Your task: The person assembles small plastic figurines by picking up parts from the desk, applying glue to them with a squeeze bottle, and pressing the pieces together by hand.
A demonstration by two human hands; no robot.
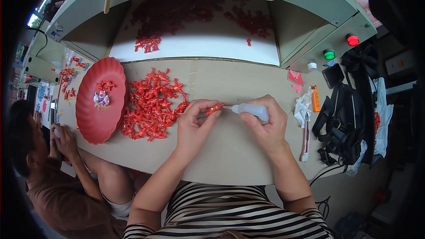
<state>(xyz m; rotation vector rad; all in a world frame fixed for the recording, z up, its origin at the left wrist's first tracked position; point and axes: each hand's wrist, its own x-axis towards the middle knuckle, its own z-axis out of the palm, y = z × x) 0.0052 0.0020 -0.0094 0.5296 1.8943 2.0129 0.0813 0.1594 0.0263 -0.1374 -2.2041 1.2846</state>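
My left hand (pixel 196 118) pinches a small red figurine (pixel 214 109) between thumb and fingertips, over the middle of the table. From the right, my right hand (pixel 271 119) grips a translucent white squeeze bottle (pixel 251 111) lying sideways in its fingers. The bottle's thin nozzle points left, and its tip is at the figurine; whether they touch is too small to tell. Just left of my left hand spreads a pile of glossy red figurines (pixel 152 106). Further left stands a red scalloped tray (pixel 98 128) holding several red pieces and white-and-coloured figures (pixel 101 99).
A grey cabinet with red parts (pixel 148 44) on its white floor rises behind the table. Right lie a crumpled tissue (pixel 303 107), an orange box (pixel 315 98), a pen (pixel 306 139) and a black bag (pixel 343 115). A co-worker (pixel 66 181) sits at left.
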